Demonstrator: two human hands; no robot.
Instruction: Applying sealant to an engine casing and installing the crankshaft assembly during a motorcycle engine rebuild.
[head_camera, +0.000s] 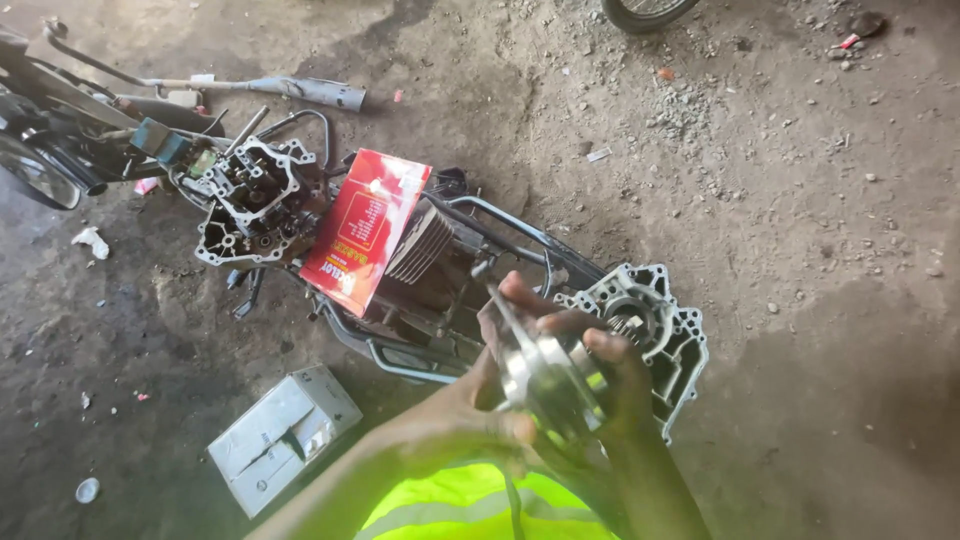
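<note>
We hold a shiny round metal engine part (545, 375) up above the dirt floor (800, 200), low in the middle of the view, and both our hands are closed around it. Our left hand (470, 405) cups it from the near side with the thumb pressed against its rim, while our right hand (610, 375) wraps it from the far side, fingertips (600, 342) curled over the top edge. A thin shaft sticks up from the part toward the upper left. Just behind it, partly hidden by our right hand, lies a grey cast crankcase cover (665, 320) on the floor. Left of that sits a finned engine cylinder (425, 245) inside a dark tubular motorcycle frame (500, 235), and a red cardboard box (365, 228) leans across it. Further left rests an open cylinder head (255, 205) with its valve gear showing. Near our left forearm a pale grey battery-like box (283, 435) lies flat on the dirt, well apart from the part. At the top left an exhaust pipe (300, 90) stretches across the floor, and our bright yellow reflective vest (470, 505) fills the bottom edge.
</note>
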